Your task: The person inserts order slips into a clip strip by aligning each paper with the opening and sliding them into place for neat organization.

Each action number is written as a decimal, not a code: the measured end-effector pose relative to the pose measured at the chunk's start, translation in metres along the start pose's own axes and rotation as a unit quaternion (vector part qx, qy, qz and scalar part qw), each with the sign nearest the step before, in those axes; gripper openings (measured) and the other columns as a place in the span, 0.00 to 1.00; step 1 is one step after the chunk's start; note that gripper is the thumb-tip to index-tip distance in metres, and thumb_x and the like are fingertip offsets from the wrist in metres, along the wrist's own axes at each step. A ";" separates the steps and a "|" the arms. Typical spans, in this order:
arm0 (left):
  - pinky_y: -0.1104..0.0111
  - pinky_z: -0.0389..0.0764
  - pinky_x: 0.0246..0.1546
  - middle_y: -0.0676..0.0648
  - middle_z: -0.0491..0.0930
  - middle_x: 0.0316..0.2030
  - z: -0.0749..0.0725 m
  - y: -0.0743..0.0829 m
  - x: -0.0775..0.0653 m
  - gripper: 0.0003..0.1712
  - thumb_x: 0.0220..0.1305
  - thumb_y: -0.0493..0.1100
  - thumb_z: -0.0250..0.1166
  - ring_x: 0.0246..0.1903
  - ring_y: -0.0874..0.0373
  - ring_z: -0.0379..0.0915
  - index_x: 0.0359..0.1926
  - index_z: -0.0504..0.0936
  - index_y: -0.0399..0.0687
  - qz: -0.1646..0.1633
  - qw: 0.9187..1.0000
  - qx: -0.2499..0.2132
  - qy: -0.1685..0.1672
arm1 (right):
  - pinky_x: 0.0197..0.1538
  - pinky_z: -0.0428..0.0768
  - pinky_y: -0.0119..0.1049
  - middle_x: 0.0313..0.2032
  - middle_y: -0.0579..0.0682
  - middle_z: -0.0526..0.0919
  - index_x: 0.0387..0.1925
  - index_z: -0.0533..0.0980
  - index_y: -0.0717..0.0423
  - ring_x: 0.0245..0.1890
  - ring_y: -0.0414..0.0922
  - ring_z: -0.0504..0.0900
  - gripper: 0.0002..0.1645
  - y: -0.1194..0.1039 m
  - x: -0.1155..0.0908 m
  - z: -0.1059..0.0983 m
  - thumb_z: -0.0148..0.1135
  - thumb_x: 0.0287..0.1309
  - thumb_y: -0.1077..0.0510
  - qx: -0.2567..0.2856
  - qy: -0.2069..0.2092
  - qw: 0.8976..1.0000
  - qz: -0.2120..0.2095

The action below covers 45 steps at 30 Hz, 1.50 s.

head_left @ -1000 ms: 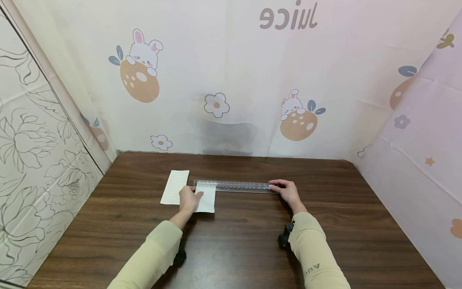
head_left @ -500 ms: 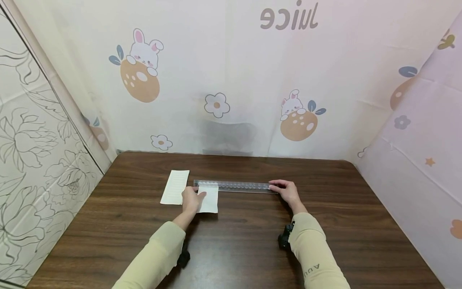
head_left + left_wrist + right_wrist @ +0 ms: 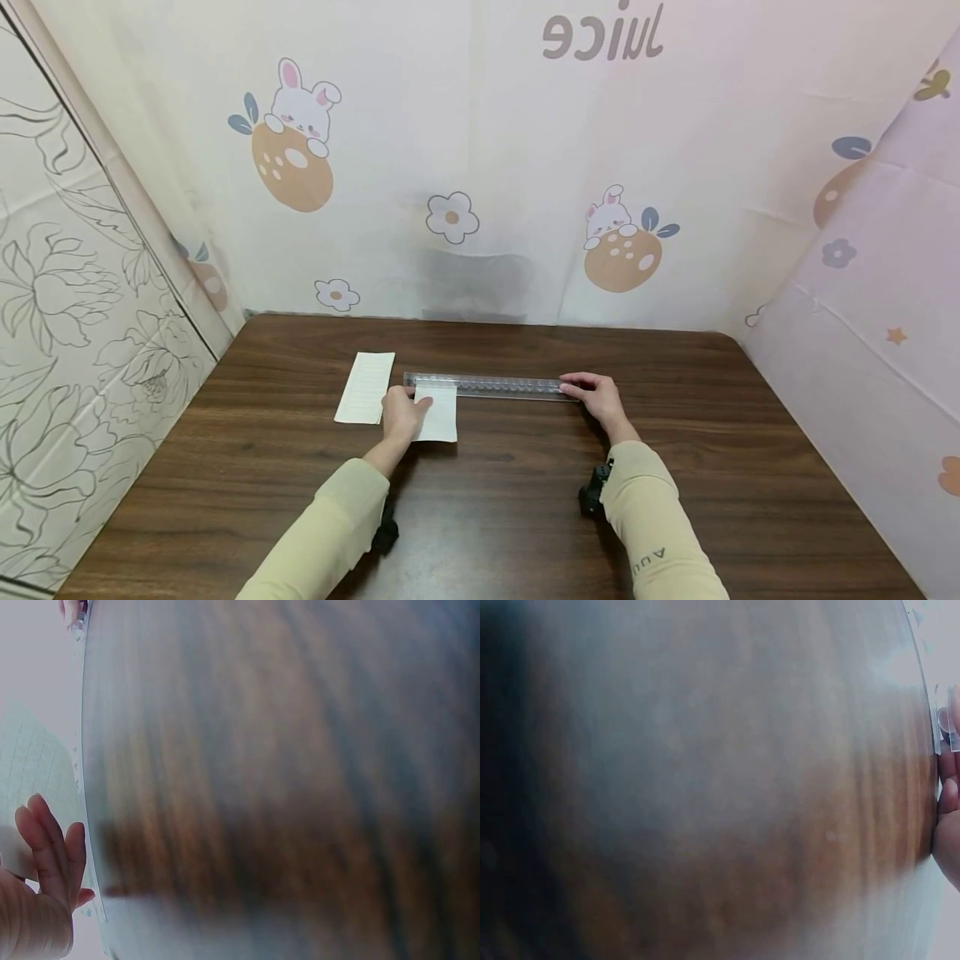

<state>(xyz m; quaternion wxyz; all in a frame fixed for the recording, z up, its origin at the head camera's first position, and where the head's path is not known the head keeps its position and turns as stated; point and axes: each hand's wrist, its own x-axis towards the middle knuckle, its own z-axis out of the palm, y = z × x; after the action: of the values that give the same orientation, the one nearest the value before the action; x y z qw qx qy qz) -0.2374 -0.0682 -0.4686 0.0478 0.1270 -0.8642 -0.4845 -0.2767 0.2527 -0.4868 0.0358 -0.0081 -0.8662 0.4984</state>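
A long clear plastic ruler (image 3: pixel 502 386) with a wavy pattern along it lies crosswise on the table. My right hand (image 3: pixel 597 398) pinches its right end between thumb and fingers. Near the left end, my left hand (image 3: pixel 402 414) holds a small white sheet of paper (image 3: pixel 441 417), thumb on its left side and fingertips by the ruler. The sheet's top edge overlaps the ruler, whose pattern shows across it. Faint lines are visible on the paper (image 3: pixel 30 750) in the left wrist view. A second lined paper (image 3: pixel 365 387) lies just left of my left hand.
The dark wood table (image 3: pixel 495 508) ends at a patterned cloth (image 3: pixel 480 167) hanging behind it. More cloth hangs at both sides. Each wrist carries a small black camera (image 3: pixel 592 492).
My left hand has shifted a little to the right along the ruler, and the white sheet has moved with it. The right hand and the ruler have stayed in place.
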 end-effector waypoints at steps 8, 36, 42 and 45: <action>0.58 0.74 0.39 0.33 0.76 0.42 0.003 0.001 0.000 0.19 0.51 0.37 0.65 0.38 0.46 0.75 0.42 0.77 0.26 0.023 1.000 0.008 0.006 | 0.50 0.68 0.44 0.41 0.59 0.80 0.38 0.79 0.63 0.47 0.52 0.73 0.15 0.000 0.001 -0.001 0.64 0.49 0.58 0.000 0.002 1.000 -0.004; 0.57 0.72 0.44 0.33 0.76 0.43 0.016 0.010 -0.004 0.18 0.50 0.38 0.66 0.46 0.44 0.71 0.42 0.78 0.29 0.009 1.000 -0.010 0.011 | 0.50 0.68 0.43 0.39 0.56 0.81 0.36 0.81 0.60 0.46 0.51 0.73 0.16 0.007 0.004 0.000 0.66 0.47 0.53 0.009 0.007 1.000 -0.027; 0.57 0.72 0.44 0.32 0.75 0.44 0.018 0.011 -0.006 0.20 0.51 0.38 0.65 0.47 0.42 0.69 0.43 0.77 0.27 0.009 1.000 -0.017 0.006 | 0.52 0.66 0.43 0.42 0.59 0.79 0.40 0.79 0.62 0.49 0.51 0.72 0.17 0.000 0.001 0.000 0.64 0.49 0.55 -0.005 -0.004 1.000 0.002; 0.57 0.73 0.43 0.31 0.74 0.45 0.020 0.011 -0.007 0.20 0.52 0.37 0.65 0.44 0.43 0.72 0.44 0.76 0.27 0.006 1.000 -0.023 0.005 | 0.52 0.66 0.44 0.42 0.59 0.79 0.40 0.79 0.62 0.48 0.51 0.72 0.16 -0.001 0.000 -0.001 0.64 0.49 0.56 -0.003 -0.005 1.000 0.001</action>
<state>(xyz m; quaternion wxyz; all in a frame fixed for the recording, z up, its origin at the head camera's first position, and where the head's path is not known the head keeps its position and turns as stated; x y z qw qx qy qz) -0.2370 -0.0444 -0.4690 0.0580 0.1228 -0.8533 -0.5035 -0.2766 0.2532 -0.4854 0.0316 -0.0064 -0.8680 0.4956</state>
